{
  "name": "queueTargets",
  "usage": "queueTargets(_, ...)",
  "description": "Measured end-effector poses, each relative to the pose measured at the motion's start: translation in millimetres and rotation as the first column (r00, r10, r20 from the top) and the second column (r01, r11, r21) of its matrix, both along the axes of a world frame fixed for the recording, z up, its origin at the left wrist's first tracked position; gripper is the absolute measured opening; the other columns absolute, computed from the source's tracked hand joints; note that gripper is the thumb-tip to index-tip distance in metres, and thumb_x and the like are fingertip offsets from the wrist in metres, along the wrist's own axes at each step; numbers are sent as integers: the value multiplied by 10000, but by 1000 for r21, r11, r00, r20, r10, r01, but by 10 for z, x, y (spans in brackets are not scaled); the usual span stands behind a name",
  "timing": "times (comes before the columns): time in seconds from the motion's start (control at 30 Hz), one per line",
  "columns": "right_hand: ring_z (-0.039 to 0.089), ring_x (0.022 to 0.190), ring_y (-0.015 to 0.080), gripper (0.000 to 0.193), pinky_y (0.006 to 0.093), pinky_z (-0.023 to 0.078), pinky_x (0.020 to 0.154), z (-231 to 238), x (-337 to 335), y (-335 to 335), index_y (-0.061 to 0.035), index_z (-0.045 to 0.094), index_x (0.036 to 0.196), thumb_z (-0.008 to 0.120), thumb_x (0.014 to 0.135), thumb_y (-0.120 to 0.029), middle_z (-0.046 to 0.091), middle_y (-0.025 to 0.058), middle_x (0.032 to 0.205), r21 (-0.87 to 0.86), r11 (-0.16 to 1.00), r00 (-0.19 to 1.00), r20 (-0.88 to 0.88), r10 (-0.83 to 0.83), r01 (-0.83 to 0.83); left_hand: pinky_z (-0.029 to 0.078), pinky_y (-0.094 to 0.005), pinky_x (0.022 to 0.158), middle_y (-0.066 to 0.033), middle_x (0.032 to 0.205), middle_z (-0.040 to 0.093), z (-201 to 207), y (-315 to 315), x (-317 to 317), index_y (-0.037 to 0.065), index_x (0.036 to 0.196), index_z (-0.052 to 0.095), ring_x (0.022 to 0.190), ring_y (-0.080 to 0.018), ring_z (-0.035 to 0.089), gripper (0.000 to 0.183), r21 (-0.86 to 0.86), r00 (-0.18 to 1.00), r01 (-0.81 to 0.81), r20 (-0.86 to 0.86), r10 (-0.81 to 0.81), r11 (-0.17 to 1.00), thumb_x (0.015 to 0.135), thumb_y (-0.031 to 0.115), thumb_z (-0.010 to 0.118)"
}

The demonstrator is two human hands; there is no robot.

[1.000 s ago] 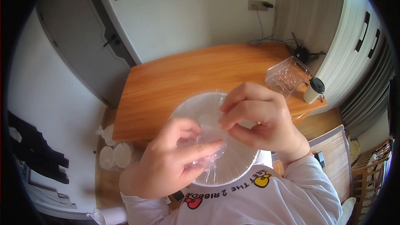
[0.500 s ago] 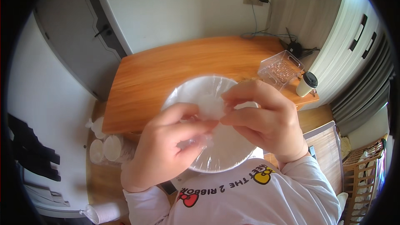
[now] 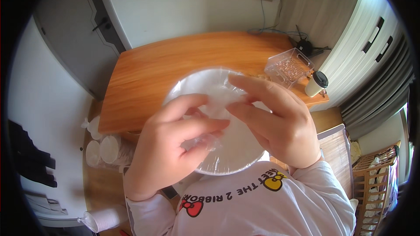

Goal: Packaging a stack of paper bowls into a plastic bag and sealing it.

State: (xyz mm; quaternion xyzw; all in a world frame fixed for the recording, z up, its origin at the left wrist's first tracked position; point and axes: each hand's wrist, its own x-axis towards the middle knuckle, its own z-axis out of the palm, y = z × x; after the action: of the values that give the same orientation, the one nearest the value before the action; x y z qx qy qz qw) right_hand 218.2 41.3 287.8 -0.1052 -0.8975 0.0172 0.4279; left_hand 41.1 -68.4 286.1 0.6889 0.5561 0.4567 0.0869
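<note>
A round white stack, which looks like disposable plates or bowls under clear plastic film, stands upright close to my chest at the table's near edge. Above it my left hand has its fingers curled, with a crumpled bit of clear plastic film caught among the lower ones. My right hand hovers over the stack's right side, thumb and forefinger parted, with shiny film just beneath the fingertips. Blur and glare hide how the film runs between the two hands.
On the wooden table sit a clear bin of small reddish pieces, a lidded cup and a black router. Wrapped white stacks stand on the floor at left; another lies nearer. A wooden rack is at right.
My fingertips, which met over the middle of the stack, have drawn apart. The right thumb and forefinger have spread. The whole view has shifted slightly.
</note>
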Motion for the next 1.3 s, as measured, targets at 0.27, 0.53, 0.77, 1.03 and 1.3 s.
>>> queueTargets(0.27, 658, 757, 189, 247, 290, 542, 659, -26, -7, 69, -18, 721, 891, 726, 648, 30, 660, 148, 1161, 62, 997, 999, -9, 48, -47, 521, -289, 712, -122, 1039, 619, 44, 8, 33, 4, 935, 753, 818, -197, 622, 317, -77, 998, -36, 49, 40, 996, 638, -98, 706)
queueTargets(0.53, 656, 787, 194, 219, 285, 546, 663, -26, -11, 92, -35, 720, 844, 736, 643, 50, 641, 159, 1198, -50, 995, 996, -1, 89, -89, 510, -273, 711, -102, 956, 597, 60, 25, 17, -6, 930, 751, 812, -189, 619, 319, -103, 998, -10, 61, 16, 995, 637, -116, 685)
queueTargets(0.77, 631, 857, 251, 139, 352, 524, 693, 26, -14, 157, -48, 685, 764, 713, 644, 15, 607, 163, 1262, -114, 983, 986, 74, 150, -141, 513, -271, 710, -104, 965, 614, -17, 6, 47, 5, 929, 755, 799, -190, 634, 344, -1, 999, 38, 28, -38, 999, 613, -117, 692)
queueTargets(1.03, 584, 976, 321, 69, 386, 461, 842, 142, 5, 297, -15, 678, 750, 674, 685, -36, 571, 206, 1316, -184, 956, 959, 126, 253, -228, 507, -282, 683, -97, 900, 645, -20, 16, 79, 21, 919, 757, 780, -204, 636, 370, 109, 998, 32, -50, -26, 994, 577, -107, 699)
queueTargets(1.3, 577, 1069, 310, 89, 400, 424, 922, -6, -57, 321, 5, 725, 878, 677, 805, -13, 591, 224, 1284, -590, 607, 837, -262, 480, -533, 549, -327, 686, -105, 948, 672, -41, -44, -25, 48, 1031, 740, 777, -236, 643, 438, 280, 952, 54, -303, 35, 959, 607, -57, 764)
